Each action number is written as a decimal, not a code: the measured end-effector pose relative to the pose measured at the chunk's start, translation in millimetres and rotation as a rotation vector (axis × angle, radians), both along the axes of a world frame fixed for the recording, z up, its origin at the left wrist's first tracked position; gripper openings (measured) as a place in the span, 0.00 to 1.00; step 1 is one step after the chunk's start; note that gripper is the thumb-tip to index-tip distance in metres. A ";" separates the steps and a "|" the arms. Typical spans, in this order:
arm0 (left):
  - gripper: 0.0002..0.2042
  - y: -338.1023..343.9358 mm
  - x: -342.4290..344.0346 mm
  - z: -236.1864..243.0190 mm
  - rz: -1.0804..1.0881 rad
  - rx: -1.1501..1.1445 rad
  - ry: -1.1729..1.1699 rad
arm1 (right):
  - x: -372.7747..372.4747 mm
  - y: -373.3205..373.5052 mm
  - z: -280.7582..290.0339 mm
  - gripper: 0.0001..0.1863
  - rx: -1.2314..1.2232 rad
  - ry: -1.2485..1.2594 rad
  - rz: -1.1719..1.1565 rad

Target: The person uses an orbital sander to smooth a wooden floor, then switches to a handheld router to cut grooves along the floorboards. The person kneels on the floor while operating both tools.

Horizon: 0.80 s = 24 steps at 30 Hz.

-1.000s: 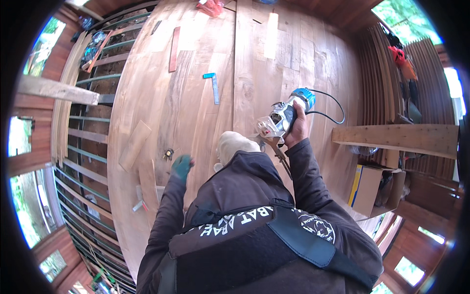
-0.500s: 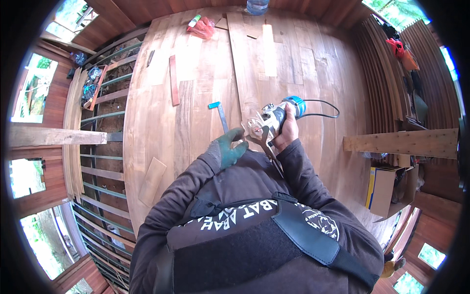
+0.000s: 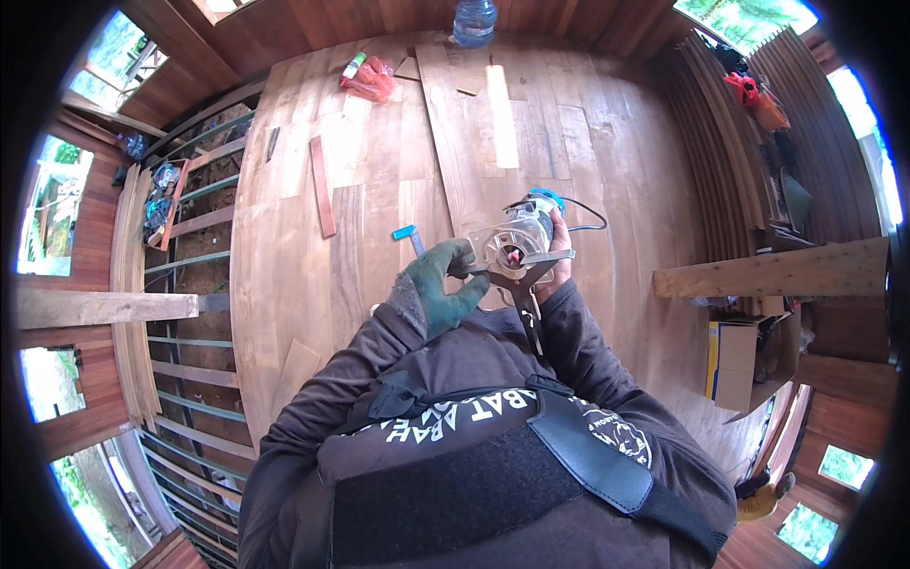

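"Well, how's the router [image 3: 533, 226] changed?"
"It's turned: its clear base [image 3: 487, 237] now faces the camera, long axis slanting away to the blue end [image 3: 547, 197], all right of the square [image 3: 407, 233]."
"And the grip?"
"Right hand [image 3: 560, 251] closed round its body; left hand [image 3: 442, 289] curled at the base's square-side edge, whether pinching I can't tell."

Room between right hand [image 3: 561, 263] and timber [image 3: 777, 269]

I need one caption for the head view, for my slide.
A bare right hand grips a power tool over a wooden floor, the gloved left hand at its base.
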<state>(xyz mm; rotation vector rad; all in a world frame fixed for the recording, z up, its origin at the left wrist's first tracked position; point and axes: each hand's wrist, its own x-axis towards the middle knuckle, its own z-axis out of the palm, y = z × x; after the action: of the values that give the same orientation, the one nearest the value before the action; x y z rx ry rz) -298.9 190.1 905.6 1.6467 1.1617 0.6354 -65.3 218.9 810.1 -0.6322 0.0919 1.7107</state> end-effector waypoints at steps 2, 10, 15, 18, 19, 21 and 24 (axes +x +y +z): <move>0.35 0.2 0.3 5.5 0.007 0.024 0.015 | -1.7 0.6 4.5 0.31 0.004 -0.023 -0.006; 0.44 12.6 6.0 3.4 -0.028 0.530 0.104 | -11.3 3.7 27.7 0.33 0.024 0.052 0.073; 0.43 19.3 6.3 0.6 0.007 0.350 -0.011 | -22.4 10.4 28.4 0.31 -0.072 -0.094 0.009; 0.42 23.0 3.8 1.2 0.023 0.376 0.035 | -24.8 9.7 21.7 0.32 -0.082 -0.090 0.043; 0.42 23.7 4.0 1.5 0.024 0.353 0.031 | -24.2 8.7 19.2 0.32 -0.079 -0.093 0.048; 0.41 24.7 4.1 1.3 0.029 0.303 0.019 | -23.4 8.3 14.2 0.32 -0.084 -0.089 0.061; 0.41 25.6 4.0 -1.6 0.035 0.243 0.015 | -23.0 8.8 9.3 0.32 -0.112 -0.078 0.078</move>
<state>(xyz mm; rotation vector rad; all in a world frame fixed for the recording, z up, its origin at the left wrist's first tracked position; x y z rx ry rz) -294.9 215.7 904.0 1.8402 1.1618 0.8142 -88.3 227.7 819.4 -0.7933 0.1096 1.7627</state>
